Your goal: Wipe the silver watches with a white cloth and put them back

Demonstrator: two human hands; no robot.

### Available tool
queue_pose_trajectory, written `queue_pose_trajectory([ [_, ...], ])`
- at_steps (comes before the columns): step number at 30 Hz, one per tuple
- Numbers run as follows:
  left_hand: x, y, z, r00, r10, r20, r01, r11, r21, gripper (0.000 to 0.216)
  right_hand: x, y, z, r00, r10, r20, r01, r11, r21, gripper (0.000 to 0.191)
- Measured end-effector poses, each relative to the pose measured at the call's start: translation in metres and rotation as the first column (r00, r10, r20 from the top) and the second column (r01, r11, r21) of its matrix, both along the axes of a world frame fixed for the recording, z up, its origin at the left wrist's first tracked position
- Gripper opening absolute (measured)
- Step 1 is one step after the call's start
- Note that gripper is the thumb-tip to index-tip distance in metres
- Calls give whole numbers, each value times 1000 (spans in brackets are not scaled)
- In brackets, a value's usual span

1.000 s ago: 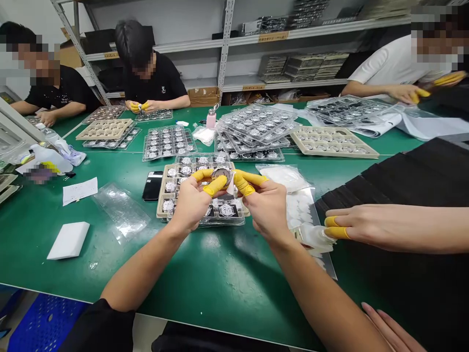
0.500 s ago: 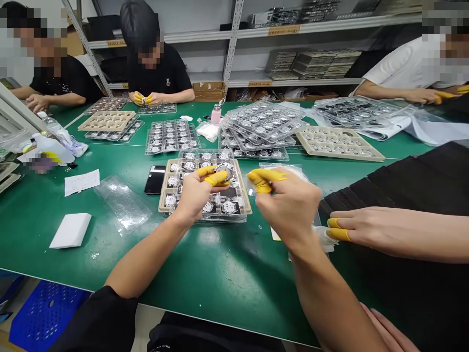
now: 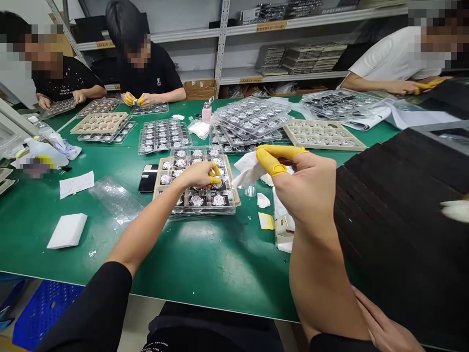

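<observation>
The left hand [image 3: 198, 176] is low over the beige tray [image 3: 158, 185], and its yellow-cotted fingertips [image 3: 214, 175] are curled closed together. Just under these fingertips lies a round silver piece [image 3: 217, 184], in the tray's row nearest to the fingers. The fingers touch it or almost touch it, but I cannot tell if they really have hold of it. Other round silver pieces sit in a clear blister tray [image 3: 198, 208], which lies on top of the beige tray.

The right hand [image 3: 304, 190] is raised to the right of the beige tray. Its thumb and first finger, both in yellow cots [image 3: 271, 162], are closed nearly together, and they seem to pinch a white tissue [image 3: 249, 169] at the tips. Below this tissue, also right of the tray, stand a small clear plastic cup [image 3: 250, 190] and a white scrap [image 3: 263, 200].

Left of the tray lies a black phone [image 3: 147, 178], and further left are a clear plastic sheet [image 3: 115, 199] and a white foam block [image 3: 67, 231]. Right of the tray, a black foam stack [image 3: 395, 195] rises. Beyond the tray are stacked blister trays [image 3: 249, 116] and a pink bottle [image 3: 207, 112], and a co-worker's hands [image 3: 134, 99] work at the far table edge.
</observation>
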State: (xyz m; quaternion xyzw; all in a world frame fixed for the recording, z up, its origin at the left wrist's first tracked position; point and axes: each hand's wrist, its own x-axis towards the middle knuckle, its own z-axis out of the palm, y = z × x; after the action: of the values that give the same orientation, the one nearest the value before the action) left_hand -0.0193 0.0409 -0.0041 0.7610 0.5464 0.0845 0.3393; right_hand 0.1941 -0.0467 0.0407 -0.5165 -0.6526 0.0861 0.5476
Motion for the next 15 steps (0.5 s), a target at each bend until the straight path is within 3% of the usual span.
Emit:
queue_pose_trajectory([
  [3, 13, 8, 3, 956, -118, -270, 141, 988, 68, 26, 0, -1, 3, 1000, 26, -2, -26, 999, -24, 23],
  [7, 11, -5, 7, 914, 76, -399, 81, 929, 362, 32, 3, 0, 3, 998, 46, -32, -48, 998, -35, 21],
  [9, -3, -12, 8, 878, 119, -465, 101, 902, 420, 26, 6, 0, 4, 996, 48, -72, -49, 999, -15, 21],
  [13, -35, -15, 5, 785, -106, -610, 297, 929, 221, 37, 23, 1, 3, 983, -184, -2, 184, 981, 53, 17],
  [15, -43, -13, 1, 774, -168, -610, 362, 908, 209, 46, 42, 4, -3, 963, -262, 67, 257, 964, 74, 19],
])
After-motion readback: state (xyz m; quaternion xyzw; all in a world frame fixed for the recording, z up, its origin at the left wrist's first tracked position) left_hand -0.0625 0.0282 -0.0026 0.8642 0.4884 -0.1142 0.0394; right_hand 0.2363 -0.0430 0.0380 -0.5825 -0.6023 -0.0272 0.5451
